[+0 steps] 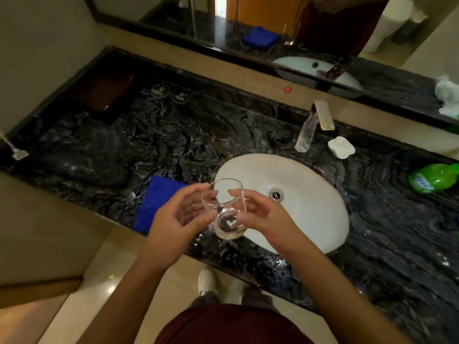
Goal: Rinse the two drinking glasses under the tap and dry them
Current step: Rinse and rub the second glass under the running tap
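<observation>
Blue cloth (156, 202) flat on tabletop (173, 140), left of sink (310, 194). Left hand (178, 217) and right hand (263, 217) both curl round one tilted glass (224, 209) over the sink's near-left rim. Tap (313, 125) behind, green bottle (432, 178) far right.

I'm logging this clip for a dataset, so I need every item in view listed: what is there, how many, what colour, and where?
drinking glass: one, clear, held tilted over the sink's near left edge
sink: one, white, set in the counter
counter: one, dark marbled stone
tap: one, metal, behind the sink
cloth: one, blue, on the counter left of the sink
soap dish: one, white, right of the tap
bottle: one, green, lying at the counter's right
tray: one, brown, far left corner
mirror: one, behind the counter
left hand: holds the glass
right hand: holds the glass
</observation>
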Motion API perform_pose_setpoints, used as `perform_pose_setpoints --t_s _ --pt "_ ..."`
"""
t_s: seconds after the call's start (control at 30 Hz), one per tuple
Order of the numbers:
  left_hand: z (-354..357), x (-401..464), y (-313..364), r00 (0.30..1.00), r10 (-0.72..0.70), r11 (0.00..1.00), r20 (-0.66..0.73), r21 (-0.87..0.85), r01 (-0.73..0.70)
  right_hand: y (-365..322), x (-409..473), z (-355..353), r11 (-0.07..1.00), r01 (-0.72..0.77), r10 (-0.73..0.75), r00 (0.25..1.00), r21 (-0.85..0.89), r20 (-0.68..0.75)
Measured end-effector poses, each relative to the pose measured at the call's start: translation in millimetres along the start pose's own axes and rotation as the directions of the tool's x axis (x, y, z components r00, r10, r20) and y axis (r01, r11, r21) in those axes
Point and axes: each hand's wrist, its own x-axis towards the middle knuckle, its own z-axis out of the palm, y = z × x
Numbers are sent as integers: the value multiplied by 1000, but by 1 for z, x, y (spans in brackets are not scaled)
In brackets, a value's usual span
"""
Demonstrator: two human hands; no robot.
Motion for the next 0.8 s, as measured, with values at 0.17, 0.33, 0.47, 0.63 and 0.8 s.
perform_pose_setpoints --t_s 0.17,0.33,0.47,0.63,0.8 --pt "-10 -17 -8 999 -30 1000 22 -7 30 11 -5 16 1000 11 -10 998 -17 68" --pt "-4 -35 -11 997 -45 995 -55 89 50 15 -2 20 1000 9 -9 988 -2 155" --pt "9 -43 -11 988 -44 991 -147 121 63 18 2 15 1000 -11 16 972 -21 235" --pt "22 -51 -11 975 -29 990 -220 131 59 19 5 6 998 1 21 950 -68 313" --pt "31 -59 -10 945 4 990 -327 137 44 13 7 8 998 -2 24 914 -55 405"
